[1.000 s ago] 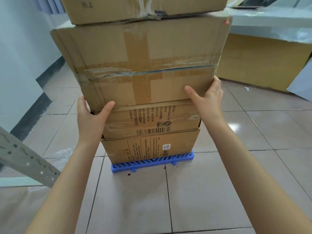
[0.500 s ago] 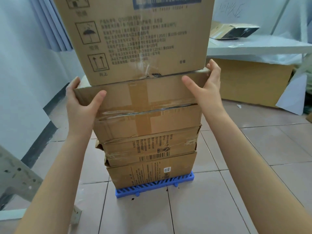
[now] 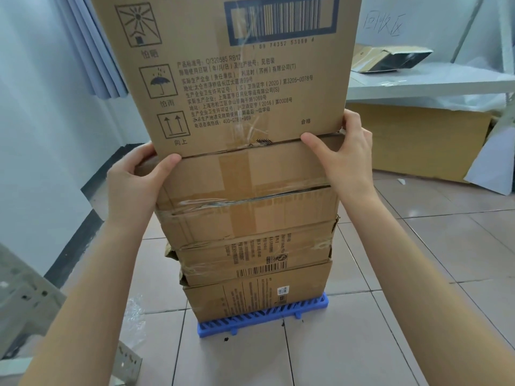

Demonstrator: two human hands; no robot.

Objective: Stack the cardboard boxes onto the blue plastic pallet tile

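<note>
Head view: four boxes stand stacked on the blue pallet [image 3: 264, 316]. Left hand [image 3: 133, 185] and right hand [image 3: 345, 160] clasp the taped box [image 3: 245, 190] at its upper corners, fingers wrapped round the edges, under the top box [image 3: 237, 73].

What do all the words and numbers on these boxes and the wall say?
Top box, under the barcode: "1 69 74352 53069 4", some digits unsure.
Top box, symbol captions: "怕晒", "怕雨", "向上".
Top box, text block: "Q/320585 RB12", "(2020) 第3205-0078号", "(2016) 第0008号"; the rest is too small to trust.
Top box, lower right: "合格".
Wall, handwritten: "回收区".
Third box down and bottom box: print and barcodes too small to read.
Taped second box: no text.
</note>
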